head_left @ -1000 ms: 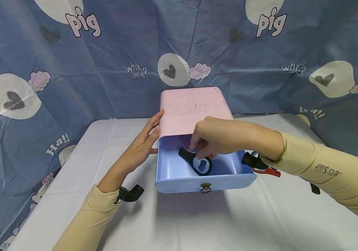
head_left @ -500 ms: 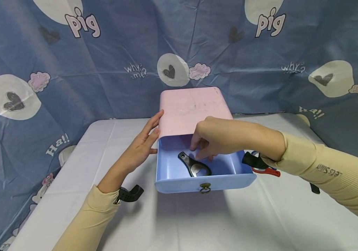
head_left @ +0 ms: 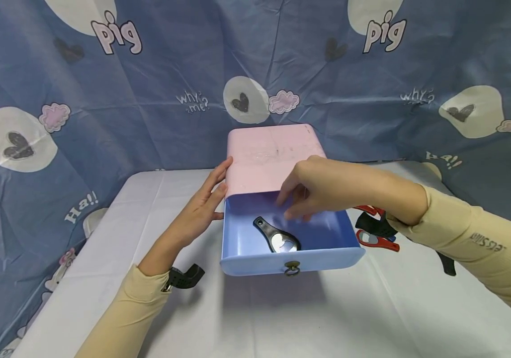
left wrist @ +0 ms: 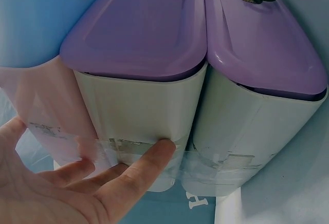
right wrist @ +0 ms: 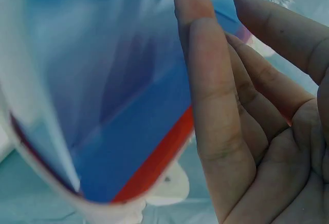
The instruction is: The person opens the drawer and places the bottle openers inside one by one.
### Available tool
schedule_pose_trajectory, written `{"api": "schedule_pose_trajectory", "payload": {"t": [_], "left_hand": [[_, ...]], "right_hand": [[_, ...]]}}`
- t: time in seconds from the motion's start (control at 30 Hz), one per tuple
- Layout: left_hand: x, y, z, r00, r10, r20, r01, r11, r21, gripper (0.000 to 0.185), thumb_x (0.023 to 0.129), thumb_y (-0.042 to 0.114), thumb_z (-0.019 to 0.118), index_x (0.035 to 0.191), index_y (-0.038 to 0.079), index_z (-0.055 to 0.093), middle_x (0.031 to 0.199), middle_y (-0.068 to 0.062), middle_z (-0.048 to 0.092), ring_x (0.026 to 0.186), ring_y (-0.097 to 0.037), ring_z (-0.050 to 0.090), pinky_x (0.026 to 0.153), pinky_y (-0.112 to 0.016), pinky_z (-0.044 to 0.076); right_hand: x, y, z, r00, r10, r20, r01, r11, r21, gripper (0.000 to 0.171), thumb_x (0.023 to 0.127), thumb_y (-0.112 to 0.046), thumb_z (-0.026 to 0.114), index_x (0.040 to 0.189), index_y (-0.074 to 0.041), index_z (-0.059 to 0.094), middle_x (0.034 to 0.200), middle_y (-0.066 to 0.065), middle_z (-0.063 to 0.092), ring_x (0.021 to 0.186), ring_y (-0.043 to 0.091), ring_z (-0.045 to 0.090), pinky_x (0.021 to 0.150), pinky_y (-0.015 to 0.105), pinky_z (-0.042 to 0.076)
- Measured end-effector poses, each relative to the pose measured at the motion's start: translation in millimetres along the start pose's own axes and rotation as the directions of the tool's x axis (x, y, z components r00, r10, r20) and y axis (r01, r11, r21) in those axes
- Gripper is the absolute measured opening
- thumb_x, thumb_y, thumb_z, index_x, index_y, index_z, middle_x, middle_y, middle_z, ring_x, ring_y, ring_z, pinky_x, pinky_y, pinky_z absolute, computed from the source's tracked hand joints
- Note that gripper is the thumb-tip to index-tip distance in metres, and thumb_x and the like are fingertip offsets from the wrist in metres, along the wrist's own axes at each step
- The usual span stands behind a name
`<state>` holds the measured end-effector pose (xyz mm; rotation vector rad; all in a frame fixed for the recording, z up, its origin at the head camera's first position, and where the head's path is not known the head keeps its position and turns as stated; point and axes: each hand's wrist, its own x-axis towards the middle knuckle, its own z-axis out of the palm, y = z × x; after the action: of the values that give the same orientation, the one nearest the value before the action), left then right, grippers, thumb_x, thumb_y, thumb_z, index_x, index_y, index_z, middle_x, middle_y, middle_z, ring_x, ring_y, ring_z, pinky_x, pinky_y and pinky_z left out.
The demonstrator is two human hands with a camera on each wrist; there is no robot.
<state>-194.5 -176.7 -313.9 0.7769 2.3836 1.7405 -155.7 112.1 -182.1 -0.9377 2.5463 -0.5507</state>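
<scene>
The opener (head_left: 278,238) lies loose in the open blue drawer (head_left: 327,237). The right hand (head_left: 315,187) hovers above it, fingers relaxed, holding nothing. The left hand (head_left: 201,209) rests flat against the pink case (head_left: 269,154). A white table (head_left: 255,318) stands before a printed blue cloth (head_left: 103,89). The arm partly hides red-black scissors (head_left: 378,233).

We seem to be at a makeshift recording corner rather than a lived-in room — a blue cartoon-print cloth (head_left: 103,99) with "pig" and "why me?" lettering hangs as backdrop on the far and side walls, and a table (head_left: 282,313) under a plain white cover carries a small pink drawer box (head_left: 273,154).
</scene>
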Motion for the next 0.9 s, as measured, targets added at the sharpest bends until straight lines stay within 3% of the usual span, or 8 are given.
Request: {"api": "schedule_pose_trajectory", "payload": {"t": [0.23,0.47,0.73,0.9], "left_hand": [[0.7,-0.9,0.3,1.0,0.004,0.003,-0.004,1.0,0.001,0.056,0.118,0.035,0.035,0.172,0.041,0.02,0.18,-0.008,0.017,0.159,-0.046,0.035,0.101,-0.076,0.053],[0.9,-0.5,-0.3,1.0,-0.002,0.006,0.002,1.0,-0.004,0.056,0.118,0.035,0.034,0.172,0.042,0.019,0.18,-0.009,0.016,0.158,-0.047,0.036,0.101,-0.075,0.053],[2.4,-0.2,0.1,1.0,0.003,0.008,-0.003,1.0,-0.002,0.056,0.118,0.036,0.035,0.171,0.043,0.02,0.179,-0.009,0.016,0.157,-0.048,0.037,0.101,-0.076,0.053],[1.8,-0.1,-0.6,1.0,-0.003,0.006,0.003,1.0,0.008,0.057,0.118,0.036,0.036,0.172,0.042,0.019,0.18,-0.01,0.016,0.157,-0.048,0.037,0.101,-0.075,0.053]], "right_hand": [[-22,8,-12,0.996,0.035,-0.082,-0.037,0.999,-0.022,0.032,0.095,-0.023,0.085,0.123,-0.009,0.081,0.089,-0.001,0.081,0.076,0.01,0.076,0.072,0.028,0.062],[-46,23,-24,0.983,0.101,-0.151,-0.094,0.994,0.05,0.032,0.098,-0.028,0.081,0.128,-0.015,0.079,0.092,-0.002,0.081,0.079,0.012,0.077,0.071,0.029,0.063],[-77,55,-30,0.945,0.193,-0.266,-0.172,0.98,0.102,0.034,0.101,-0.029,0.078,0.133,-0.016,0.076,0.101,-0.002,0.083,0.087,0.012,0.079,0.077,0.027,0.064],[-93,80,-27,0.912,0.221,-0.345,-0.194,0.975,0.111,0.035,0.101,-0.024,0.078,0.135,-0.015,0.076,0.108,0.001,0.083,0.084,0.011,0.078,0.074,0.027,0.064]]}}
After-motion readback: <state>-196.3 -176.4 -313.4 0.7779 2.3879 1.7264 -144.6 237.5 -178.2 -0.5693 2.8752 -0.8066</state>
